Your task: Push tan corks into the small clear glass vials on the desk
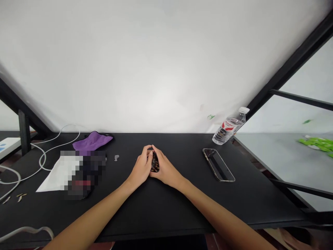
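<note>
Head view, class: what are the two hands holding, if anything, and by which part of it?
The left hand and right hand clasp a small dark mottled object between them, fingers closed over its upper end; what it is cannot be told.

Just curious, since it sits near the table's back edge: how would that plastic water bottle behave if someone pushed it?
The clear plastic water bottle would probably tip or roll fairly easily, being narrow and round. Its thin-looking walls would likely dent under a squeeze. It seems to hold water, so it may feel fairly heavy.
</note>
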Available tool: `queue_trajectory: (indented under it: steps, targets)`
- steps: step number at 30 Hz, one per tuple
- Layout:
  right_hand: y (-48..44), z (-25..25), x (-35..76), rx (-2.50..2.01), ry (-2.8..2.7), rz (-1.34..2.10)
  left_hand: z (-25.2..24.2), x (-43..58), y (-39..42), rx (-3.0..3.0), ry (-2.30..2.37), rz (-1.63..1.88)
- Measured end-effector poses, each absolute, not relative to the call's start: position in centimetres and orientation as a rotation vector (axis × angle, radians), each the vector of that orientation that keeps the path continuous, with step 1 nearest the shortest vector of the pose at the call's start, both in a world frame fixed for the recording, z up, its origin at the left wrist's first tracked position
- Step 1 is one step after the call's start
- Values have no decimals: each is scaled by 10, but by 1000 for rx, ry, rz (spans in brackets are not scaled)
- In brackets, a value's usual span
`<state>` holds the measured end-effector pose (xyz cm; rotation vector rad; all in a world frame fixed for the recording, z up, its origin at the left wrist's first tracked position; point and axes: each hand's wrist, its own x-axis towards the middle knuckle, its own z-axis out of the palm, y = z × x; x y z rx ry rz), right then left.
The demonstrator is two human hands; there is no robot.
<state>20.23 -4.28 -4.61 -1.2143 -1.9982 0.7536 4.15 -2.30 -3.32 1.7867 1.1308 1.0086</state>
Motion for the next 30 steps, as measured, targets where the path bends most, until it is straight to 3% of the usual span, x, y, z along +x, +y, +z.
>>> queue_trajectory:
  steps: [17,30]
  targets:
    - [-48,-57,215,-1233,-1475,925,-42,41,-21,2252,1133,743]
    - [-38,-54,214,-1079,-1277,1146,-36,40,-25,2146,1120,897]
